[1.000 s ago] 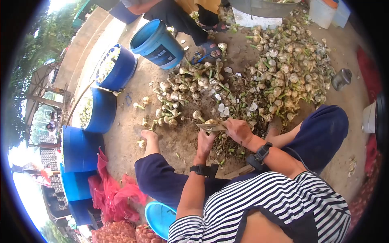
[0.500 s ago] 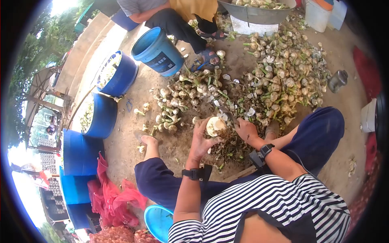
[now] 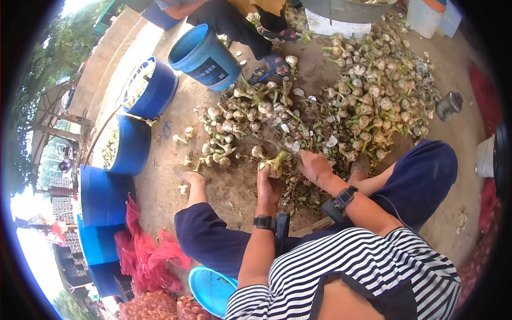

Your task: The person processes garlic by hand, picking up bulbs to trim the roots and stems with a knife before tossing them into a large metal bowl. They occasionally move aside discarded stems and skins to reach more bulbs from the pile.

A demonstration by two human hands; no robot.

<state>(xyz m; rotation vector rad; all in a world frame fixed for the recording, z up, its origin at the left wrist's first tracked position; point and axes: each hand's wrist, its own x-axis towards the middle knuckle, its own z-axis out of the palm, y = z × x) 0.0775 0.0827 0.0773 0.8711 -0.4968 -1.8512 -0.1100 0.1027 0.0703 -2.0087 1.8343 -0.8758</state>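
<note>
My left hand (image 3: 268, 188) is closed around a garlic bulb (image 3: 274, 168), whose greenish stem points up and to the right. In my right hand (image 3: 316, 167) is a knife (image 3: 286, 149), gripped by its handle. Its narrow blade reaches left, close to the stem of the bulb. Beyond my hands lies a loose heap of garlic bulbs (image 3: 250, 109) with stems on. Cut stems and root trimmings (image 3: 303, 191) litter the ground just below my right hand.
A larger garlic pile (image 3: 381, 96) spreads at the right. A blue bucket (image 3: 205, 57) stands ahead, near another person's sandaled foot (image 3: 276, 65). Blue tubs (image 3: 109, 200) line the left, beside red netting (image 3: 152, 250). A metal canister (image 3: 448, 106) stands at the right.
The bulb in my left hand has turned: its pale round face showed before, now its stem side does. My left hand has closed further round it and lowered slightly; the right hand shifted slightly left.
</note>
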